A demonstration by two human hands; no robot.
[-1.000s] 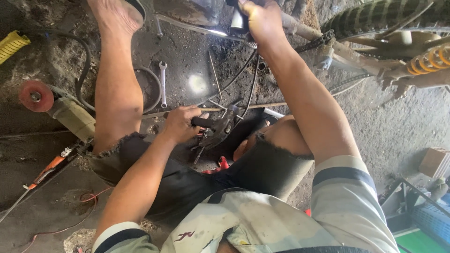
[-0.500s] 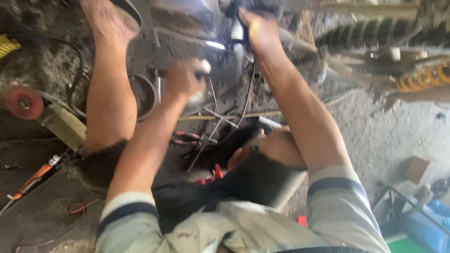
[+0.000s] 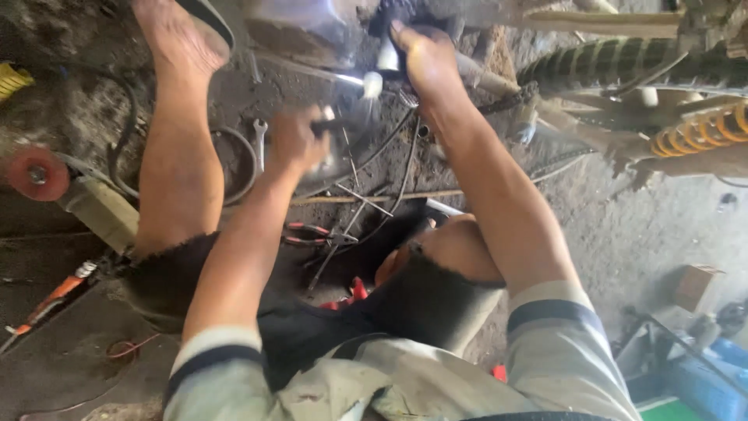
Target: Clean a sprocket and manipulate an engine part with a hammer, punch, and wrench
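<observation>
My left hand (image 3: 298,143) is raised and closed around a dark-handled tool (image 3: 331,125) whose shiny metal end (image 3: 372,84) points at the underside of a motorcycle (image 3: 467,23). My right hand (image 3: 425,56) grips a dark part of the motorcycle just right of that metal end. Both forearms reach forward over my bent legs. The blur hides exactly where the tool touches.
On the dirty floor lie a spanner (image 3: 259,140), red-handled pliers (image 3: 315,232), loose rods and cables, and an angle grinder with a red disc (image 3: 35,173). A tyre (image 3: 615,62) and yellow shock spring (image 3: 701,131) fill the right. A cardboard box (image 3: 696,285) sits lower right.
My left hand rose from the tools on the floor up to the motorcycle, now holding a tool. My right hand stayed on the same part.
</observation>
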